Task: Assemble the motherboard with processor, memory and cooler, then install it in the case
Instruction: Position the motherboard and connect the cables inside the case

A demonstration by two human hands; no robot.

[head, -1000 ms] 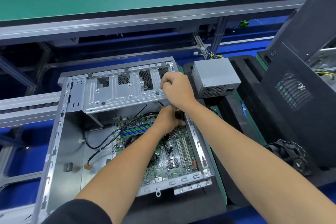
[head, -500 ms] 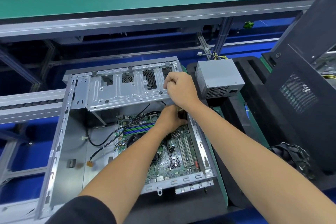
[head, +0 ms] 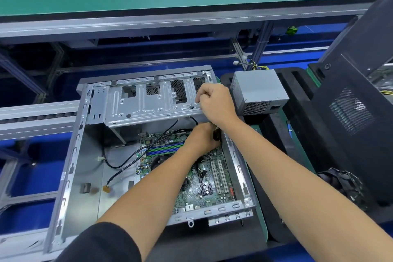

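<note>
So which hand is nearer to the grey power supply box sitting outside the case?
The right hand. It is curled at the drive cage's right end, just left of the power supply. The left hand is lower, down inside the case over the motherboard.

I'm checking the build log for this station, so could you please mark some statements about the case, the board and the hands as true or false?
1. The motherboard lies inside the case. True.
2. The power supply is mounted inside the case. False: it sits outside, to the right of it.
3. The right hand is curled at the edge of the drive cage. True.
4. The left hand rests on the green mat. False: it reaches into the case, over the board's far end.
5. Black cables run across the case interior. True.
</note>
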